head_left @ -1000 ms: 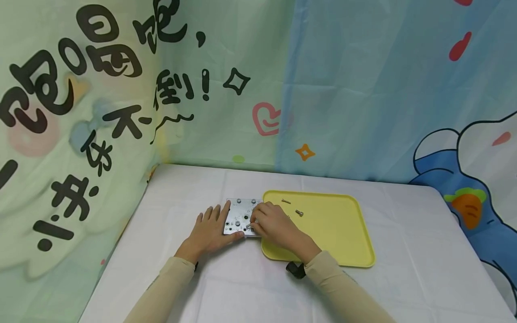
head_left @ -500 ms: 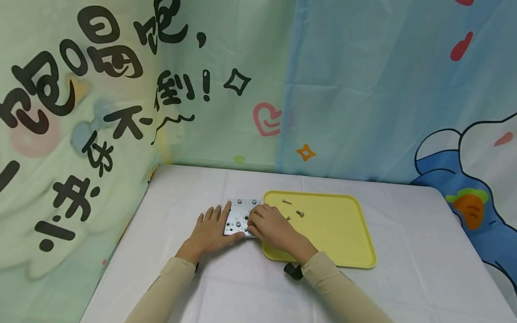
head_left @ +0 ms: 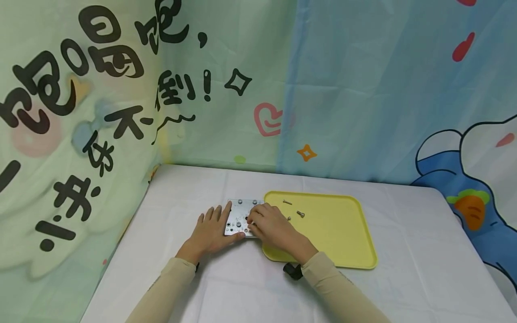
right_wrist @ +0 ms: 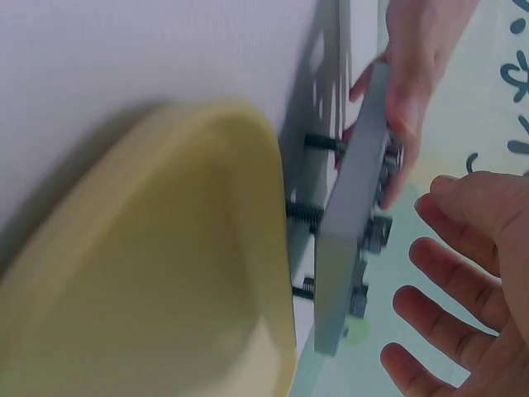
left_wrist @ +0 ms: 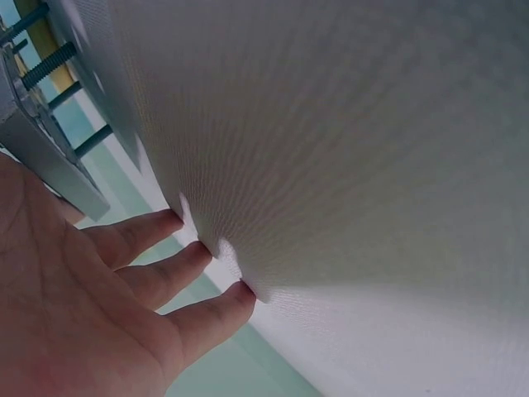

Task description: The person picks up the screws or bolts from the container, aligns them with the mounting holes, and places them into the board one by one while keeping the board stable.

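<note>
A silver metal plate [head_left: 238, 214] with holes and several bolts lies in front of me. My left hand [head_left: 210, 231] spreads straight fingers at its left side, the thumb along its near edge; in the left wrist view, fingertips [left_wrist: 235, 298] press the cloth. Over the plate's right part hovers my right hand [head_left: 272, 224], bent fingers near a small screw [head_left: 246, 230]. The right wrist view shows these fingers [right_wrist: 438, 310] loosely bent, nothing between them, beside a bolt head [right_wrist: 376, 235]. Threaded shanks [right_wrist: 304, 213] stick out below the plate and hold it off the table.
A yellow tray [head_left: 335, 242] stands right of the plate, partly under my right forearm. In it lie a long screw [head_left: 287, 202], a thicker bolt [head_left: 300, 214] and another small piece [head_left: 289, 218]. White cloth covers the table [head_left: 226, 287]; a printed curtain [head_left: 355, 98] hangs behind.
My right fingers have moved slightly left and released the small screw, which now stands in the plate near its front edge. My left hand has stayed in place.
</note>
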A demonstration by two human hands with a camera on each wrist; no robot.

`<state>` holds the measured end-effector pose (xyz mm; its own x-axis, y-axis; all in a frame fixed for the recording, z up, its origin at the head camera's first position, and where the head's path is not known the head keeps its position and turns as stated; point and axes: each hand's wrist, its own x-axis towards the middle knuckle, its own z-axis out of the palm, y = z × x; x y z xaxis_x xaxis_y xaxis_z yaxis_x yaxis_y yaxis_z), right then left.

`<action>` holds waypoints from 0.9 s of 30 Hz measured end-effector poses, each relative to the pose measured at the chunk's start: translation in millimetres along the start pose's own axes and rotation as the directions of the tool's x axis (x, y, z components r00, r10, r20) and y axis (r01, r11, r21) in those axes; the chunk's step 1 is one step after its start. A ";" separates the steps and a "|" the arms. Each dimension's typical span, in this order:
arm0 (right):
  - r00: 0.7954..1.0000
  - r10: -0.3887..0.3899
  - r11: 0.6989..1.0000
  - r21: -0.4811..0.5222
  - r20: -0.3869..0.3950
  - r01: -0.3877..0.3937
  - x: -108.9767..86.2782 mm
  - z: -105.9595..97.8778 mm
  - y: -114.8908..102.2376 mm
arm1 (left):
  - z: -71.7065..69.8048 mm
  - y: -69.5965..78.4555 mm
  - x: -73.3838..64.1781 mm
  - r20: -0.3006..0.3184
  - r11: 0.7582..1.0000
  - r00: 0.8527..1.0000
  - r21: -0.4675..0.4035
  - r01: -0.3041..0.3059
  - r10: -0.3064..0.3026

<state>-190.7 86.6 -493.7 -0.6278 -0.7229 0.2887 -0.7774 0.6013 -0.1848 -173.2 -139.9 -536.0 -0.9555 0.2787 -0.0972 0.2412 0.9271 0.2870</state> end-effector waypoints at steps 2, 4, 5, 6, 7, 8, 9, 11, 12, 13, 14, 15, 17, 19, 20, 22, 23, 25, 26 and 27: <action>1.000 0.023 1.000 0.008 -0.004 -0.023 -2.5 -2.8 4.3 | -0.7 1.0 -0.5 0.001 1.000 1.000 -0.001 0.003 -0.003; 0.999 0.054 0.998 0.020 -0.008 -0.054 -5.2 -6.7 9.5 | -1.2 1.9 -1.0 -0.002 1.000 1.000 -0.004 0.006 -0.006; 0.997 0.071 0.997 0.026 -0.012 -0.071 -6.7 -8.8 12.5 | -1.4 2.4 -1.3 -0.001 1.000 1.000 -0.005 0.009 -0.009; 0.996 0.086 0.996 0.032 -0.017 -0.085 -8.4 -10.8 15.9 | -1.6 2.8 -1.7 -0.003 1.000 1.000 -0.010 0.010 -0.010; 0.995 0.099 0.994 0.040 -0.023 -0.098 -10.1 -13.5 19.3 | -1.8 3.2 -1.8 0.000 1.000 1.000 -0.010 0.015 -0.015; 0.993 0.113 0.993 0.050 -0.031 -0.112 -11.8 -15.9 22.9 | -1.9 3.5 -1.9 0.000 1.000 1.000 -0.010 0.016 -0.016; 0.991 0.125 0.991 0.056 -0.037 -0.123 -13.7 -18.2 26.9 | -2.0 3.7 -1.9 0.001 1.000 1.000 -0.011 0.018 -0.018; 0.988 0.149 0.987 0.061 -0.046 -0.146 -18.4 -21.7 35.8 | -2.3 4.1 -1.8 0.003 1.000 1.000 -0.009 0.020 -0.020; 0.986 0.161 0.985 0.064 -0.049 -0.157 -20.8 -23.1 40.2 | -2.8 4.3 -2.0 0.003 1.000 1.000 -0.013 0.020 -0.020; 0.984 0.172 0.984 0.065 -0.051 -0.169 -23.1 -24.2 44.6 | -3.1 4.3 -2.0 0.002 1.000 1.000 -0.015 0.021 -0.021; 0.981 0.188 0.981 0.064 -0.049 -0.184 -25.5 -24.5 49.0 | -3.5 4.5 -2.1 0.003 1.000 1.000 -0.014 0.020 -0.020; 0.979 0.200 0.979 0.061 -0.045 -0.197 -28.1 -24.7 53.4 | -3.7 4.7 -2.3 0.003 1.000 1.000 -0.016 0.019 -0.019; 0.973 0.226 0.973 0.057 -0.036 -0.224 -32.9 -24.6 60.4 | -4.6 5.1 -2.8 0.001 1.000 1.000 -0.019 0.018 -0.018; 0.970 0.242 0.969 0.052 -0.028 -0.241 -37.0 -24.0 66.3 | -4.8 5.3 -2.8 0.001 1.000 1.000 -0.015 0.018 -0.018; 0.968 0.251 0.967 0.050 -0.022 -0.250 -39.1 -23.6 68.6 | -5.0 5.5 -2.8 0.002 1.000 1.000 -0.014 0.019 -0.019; 0.966 0.259 0.965 0.049 -0.020 -0.258 -43.0 -22.7 72.6 | -5.1 5.6 -2.8 0.001 1.000 1.000 -0.017 0.020 -0.020; 0.964 0.264 0.963 0.052 -0.019 -0.263 -44.7 -21.9 74.4 | -5.2 5.6 -2.8 0.002 1.000 1.000 -0.019 0.020 -0.020; 0.963 0.269 0.962 0.054 -0.021 -0.267 -47.8 -20.3 77.6 | -5.1 5.5 -2.7 0.004 1.000 1.000 -0.022 0.021 -0.021; 0.963 0.270 0.962 0.054 -0.021 -0.269 -49.1 -19.6 79.0 | -5.0 5.4 -2.6 0.006 1.000 1.000 -0.022 0.021 -0.021; 0.962 0.271 0.962 0.053 -0.020 -0.270 -50.3 -18.7 80.4 | -4.9 5.3 -2.5 0.007 1.000 1.000 -0.022 0.021 -0.021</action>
<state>-220.9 177.7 -505.5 -0.8140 -0.5261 0.2462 -0.5804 0.7548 -0.3056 -170.3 -136.8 -529.6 -0.9592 0.2608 -0.1094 0.2173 0.9271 0.3054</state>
